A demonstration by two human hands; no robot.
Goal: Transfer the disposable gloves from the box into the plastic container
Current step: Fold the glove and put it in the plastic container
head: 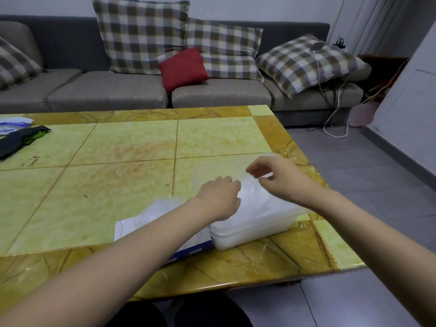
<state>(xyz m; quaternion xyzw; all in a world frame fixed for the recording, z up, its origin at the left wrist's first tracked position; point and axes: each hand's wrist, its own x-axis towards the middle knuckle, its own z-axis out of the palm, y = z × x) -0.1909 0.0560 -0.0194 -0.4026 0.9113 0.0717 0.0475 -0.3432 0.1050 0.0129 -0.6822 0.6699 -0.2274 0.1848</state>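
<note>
A translucent white plastic container [252, 228] sits near the table's front right. Thin clear disposable gloves [253, 197] lie heaped in and over it. The white and blue glove box [193, 244] lies just left of the container, mostly hidden under my left forearm, with more clear film [162, 206] spilling out behind it. My left hand [219, 197] hovers over the container's left side, fingers curled onto the glove film. My right hand [276, 178] is above the container's far side and pinches the glove film between thumb and fingers.
The yellow marble-patterned table [118, 161] ends close to the container on the right, with grey floor beyond. A black and green item [21, 138] and a plastic packet [14, 125] lie at the far left. A grey sofa with cushions [184, 67] stands behind.
</note>
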